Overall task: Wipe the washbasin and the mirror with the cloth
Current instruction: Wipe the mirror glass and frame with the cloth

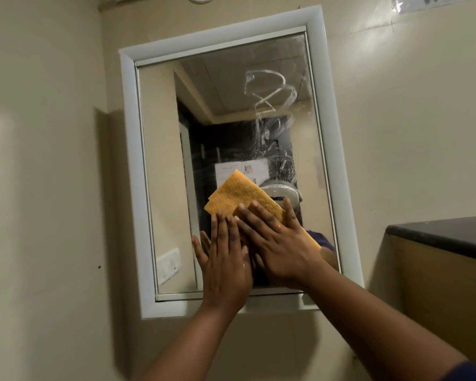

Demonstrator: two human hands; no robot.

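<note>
Beige wall (pixel 47 160) at far left, bare apart from a small dark spot. Next, the mirror (pixel 226 127) in its white frame (pixel 132 166), hung on that wall and tilted in the view.

Left hand (pixel 226 259) lay flat on the lower glass, fingers straight and spread, fingertips reaching the lower edge of the cloth (pixel 239 193); grip was open, pressing rather than grasping, probably to steady the cloth.

The folded orange cloth sat against the glass at lower centre, one corner pointing up. Right hand (pixel 280 243) lay over its lower half, fingers straight, palm pushing it to the mirror; grip open as well. A flat palm likely spreads pressure for an even wipe.

Upper right of the glass carried white looping smears (pixel 270 94), so that part looked still unwiped.

Far right, a dark table (pixel 445 235) edge stood out from the wall. The washbasin was out of view; its state could not be judged.
</note>
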